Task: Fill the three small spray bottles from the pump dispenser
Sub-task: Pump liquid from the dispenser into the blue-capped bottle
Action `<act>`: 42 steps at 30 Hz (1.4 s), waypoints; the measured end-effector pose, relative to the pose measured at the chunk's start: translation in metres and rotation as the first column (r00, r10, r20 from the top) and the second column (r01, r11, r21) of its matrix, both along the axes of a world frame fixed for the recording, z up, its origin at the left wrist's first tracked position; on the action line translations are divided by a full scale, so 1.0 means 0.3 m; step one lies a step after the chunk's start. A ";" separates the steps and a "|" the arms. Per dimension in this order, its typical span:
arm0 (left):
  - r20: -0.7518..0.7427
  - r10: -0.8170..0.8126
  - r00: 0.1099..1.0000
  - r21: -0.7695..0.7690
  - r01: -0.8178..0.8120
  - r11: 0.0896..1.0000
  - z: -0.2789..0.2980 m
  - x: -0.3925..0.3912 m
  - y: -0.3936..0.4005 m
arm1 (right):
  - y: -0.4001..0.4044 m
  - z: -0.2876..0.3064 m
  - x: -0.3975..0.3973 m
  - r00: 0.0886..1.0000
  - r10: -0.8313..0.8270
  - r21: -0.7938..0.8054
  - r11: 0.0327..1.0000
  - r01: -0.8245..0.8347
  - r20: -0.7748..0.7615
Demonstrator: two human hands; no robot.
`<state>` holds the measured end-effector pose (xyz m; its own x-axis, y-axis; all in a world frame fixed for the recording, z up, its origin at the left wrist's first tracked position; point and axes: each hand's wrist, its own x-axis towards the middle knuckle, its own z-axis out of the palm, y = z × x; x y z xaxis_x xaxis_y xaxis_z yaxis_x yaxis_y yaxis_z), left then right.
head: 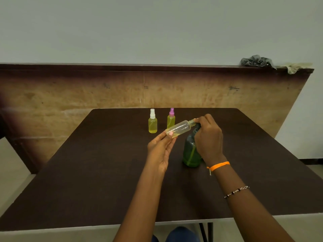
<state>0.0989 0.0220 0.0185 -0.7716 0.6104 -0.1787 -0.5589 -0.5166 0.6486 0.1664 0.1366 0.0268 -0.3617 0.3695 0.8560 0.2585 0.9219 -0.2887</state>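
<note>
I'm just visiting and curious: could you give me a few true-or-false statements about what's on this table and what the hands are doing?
1. Two small spray bottles stand capped at the back of the table: one with a white top, one with a purple top. True.
2. The left hand holds a tilted bottle with no cap on it. True.
3. The tilted bottle is full to the neck. False: it holds only a little yellowish liquid.
4. The pump dispenser is bright red. False: it is dark green.
5. The right hand lies flat on the table. False: it is up at the dispenser's top.
</note>
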 end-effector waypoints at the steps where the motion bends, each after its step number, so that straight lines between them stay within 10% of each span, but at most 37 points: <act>1: 0.001 0.001 1.000 0.003 -0.001 1.000 -0.001 0.001 0.001 | -0.001 0.002 0.002 1.000 0.000 -0.006 1.000 0.000 -0.004; 42: 0.001 -0.006 1.000 -0.021 0.006 1.000 0.005 -0.016 -0.002 | -0.019 0.014 0.008 0.993 -0.073 0.030 0.997 0.070 0.089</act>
<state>0.0942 0.0214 0.0202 -0.7680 0.6110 -0.1922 -0.5624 -0.4996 0.6589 0.1688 0.1308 0.0309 -0.4110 0.3747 0.8311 0.3479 0.9071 -0.2369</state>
